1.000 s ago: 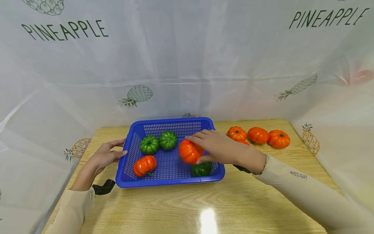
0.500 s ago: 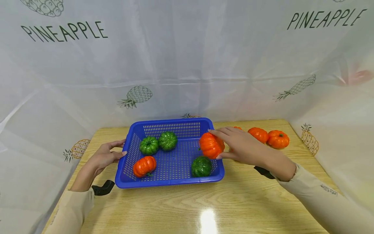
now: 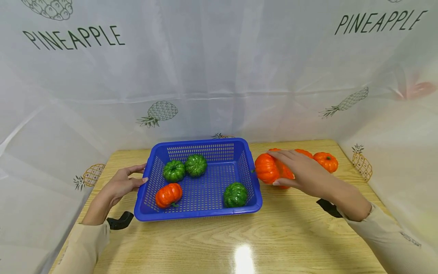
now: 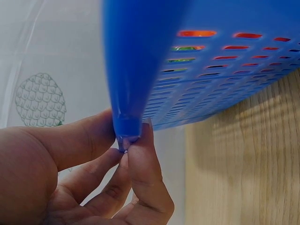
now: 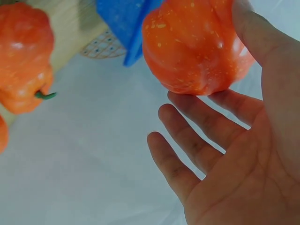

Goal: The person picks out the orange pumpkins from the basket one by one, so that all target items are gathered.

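Observation:
My right hand (image 3: 308,171) holds an orange toy pumpkin (image 3: 267,169) between thumb and fingertips, just outside the right wall of a blue plastic basket (image 3: 200,215). Seen from the right wrist, the pumpkin (image 5: 194,51) sits at the thumb and two fingers, while the other fingers stay off it. At the basket's left side, my left hand (image 3: 119,185) pinches the rim; the left wrist view shows thumb and fingers on that rim (image 4: 126,126). Inside the basket lie green pumpkins (image 3: 196,165), two at the back left and one at the front right, plus an orange pumpkin (image 3: 169,195) at the front left.
Several more orange pumpkins (image 3: 326,162) rest on the wooden table (image 3: 191,243) to the right, some partly hidden by my right hand and the held one. A white pineapple-print sheet (image 3: 205,76) hangs behind and beside the table.
My right hand has carried the orange pumpkin rightward from over the basket to beyond its right rim, uncovering the green pumpkin at the front right. The left hand keeps its place.

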Demonstrator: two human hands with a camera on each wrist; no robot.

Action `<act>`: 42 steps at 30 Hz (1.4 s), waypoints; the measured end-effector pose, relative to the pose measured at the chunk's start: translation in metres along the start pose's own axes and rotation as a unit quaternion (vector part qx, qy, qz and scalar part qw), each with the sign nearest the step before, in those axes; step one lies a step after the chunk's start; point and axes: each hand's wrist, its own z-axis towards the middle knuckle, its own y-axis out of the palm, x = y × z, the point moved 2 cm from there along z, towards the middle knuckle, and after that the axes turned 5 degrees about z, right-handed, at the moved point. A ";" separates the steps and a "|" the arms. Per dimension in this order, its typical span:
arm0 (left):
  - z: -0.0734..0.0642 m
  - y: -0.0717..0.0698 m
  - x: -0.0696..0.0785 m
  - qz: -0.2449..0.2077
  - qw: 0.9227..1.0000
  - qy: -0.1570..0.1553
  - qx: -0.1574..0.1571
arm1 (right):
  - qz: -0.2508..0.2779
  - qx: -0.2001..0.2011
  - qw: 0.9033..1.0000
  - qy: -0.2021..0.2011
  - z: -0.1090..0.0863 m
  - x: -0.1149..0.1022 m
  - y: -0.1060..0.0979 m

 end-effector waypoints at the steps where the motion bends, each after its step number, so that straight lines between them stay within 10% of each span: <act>1: 0.000 0.000 0.000 0.000 1.000 0.000 0.000 | 0.001 0.002 1.000 0.003 -0.003 0.002 0.000; 42: -0.001 0.000 0.002 -0.001 1.000 -0.003 0.002 | -0.007 0.080 0.992 0.095 -0.087 0.088 0.010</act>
